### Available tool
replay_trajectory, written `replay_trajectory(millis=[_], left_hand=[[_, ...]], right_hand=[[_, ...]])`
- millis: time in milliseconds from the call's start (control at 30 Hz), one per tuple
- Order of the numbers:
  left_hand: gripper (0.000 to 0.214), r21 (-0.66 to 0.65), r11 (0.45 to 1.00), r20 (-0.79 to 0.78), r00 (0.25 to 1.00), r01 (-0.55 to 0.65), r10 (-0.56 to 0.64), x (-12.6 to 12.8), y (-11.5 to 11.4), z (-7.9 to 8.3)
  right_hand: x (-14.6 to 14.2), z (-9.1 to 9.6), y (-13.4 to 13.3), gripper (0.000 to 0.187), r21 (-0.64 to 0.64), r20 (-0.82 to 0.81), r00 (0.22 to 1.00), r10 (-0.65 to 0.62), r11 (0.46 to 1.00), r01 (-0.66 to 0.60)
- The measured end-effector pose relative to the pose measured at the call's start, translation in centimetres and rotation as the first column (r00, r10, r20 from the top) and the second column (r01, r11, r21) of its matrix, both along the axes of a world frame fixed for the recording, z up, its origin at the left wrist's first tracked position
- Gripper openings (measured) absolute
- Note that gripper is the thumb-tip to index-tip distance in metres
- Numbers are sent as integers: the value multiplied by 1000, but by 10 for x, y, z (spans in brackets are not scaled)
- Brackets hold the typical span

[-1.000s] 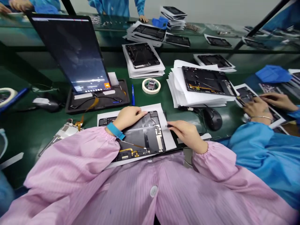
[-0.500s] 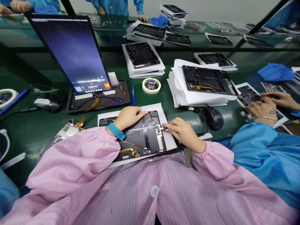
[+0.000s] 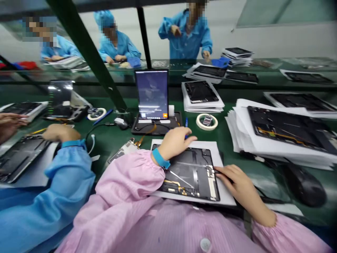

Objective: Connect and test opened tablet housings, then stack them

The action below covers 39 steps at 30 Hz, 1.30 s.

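Observation:
In front of me an opened tablet casing (image 3: 188, 175), with dark inner parts and a gold ribbon, lies on white sheets (image 3: 226, 195). My left hand (image 3: 173, 142) reaches over its far edge, thumb and fingers apart, with nothing visible held. Part of a blue pen (image 3: 186, 122) shows just beyond those fingers. At the casing's right edge my right hand (image 3: 235, 179) pinches the end of a black cable (image 3: 260, 191) beside a small light circuit board (image 3: 210, 171). The plug itself is mostly hidden by the fingertips.
A lit tablet screen (image 3: 153, 94) stands in a black tray (image 3: 135, 127). Nearby are a tape roll (image 3: 216, 123), a paper stack (image 3: 238, 135) bearing another casing (image 3: 286, 126), and a black mouse (image 3: 302, 184). A co-worker's blue sleeve (image 3: 71, 179) is close at left.
The view has swung left and up, bringing in the left co-worker and people across the bench. My left hand has lifted toward the casing's far edge; my right hand stays at the cable end.

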<state>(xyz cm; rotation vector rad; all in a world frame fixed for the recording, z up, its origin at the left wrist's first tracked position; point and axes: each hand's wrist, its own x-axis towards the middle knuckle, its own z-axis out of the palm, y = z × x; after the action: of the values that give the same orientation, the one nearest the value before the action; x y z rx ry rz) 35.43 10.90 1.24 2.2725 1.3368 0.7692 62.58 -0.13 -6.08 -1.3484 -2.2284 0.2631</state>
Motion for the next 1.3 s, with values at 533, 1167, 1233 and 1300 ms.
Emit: replay_trajectory(millis=[533,1167,1233,1300], left_hand=[[14,-155,817,88,817,-555,571,-173,105,-40],[23,-231,826,470,685,-514,557,-171,133,-23],[23,-220,802,489,649,-555,583,-167,138,-24],[25,-215,773,505,609,-598,612,-161,140,-25]], right_hand=[[9,-11,5,25,72,34,999,-10,997,7],[9,-10,8,26,100,25,1000,-6,995,4],[10,-11,7,26,99,29,1000,-8,995,5],[10,-11,7,26,93,33,999,-13,996,10]])
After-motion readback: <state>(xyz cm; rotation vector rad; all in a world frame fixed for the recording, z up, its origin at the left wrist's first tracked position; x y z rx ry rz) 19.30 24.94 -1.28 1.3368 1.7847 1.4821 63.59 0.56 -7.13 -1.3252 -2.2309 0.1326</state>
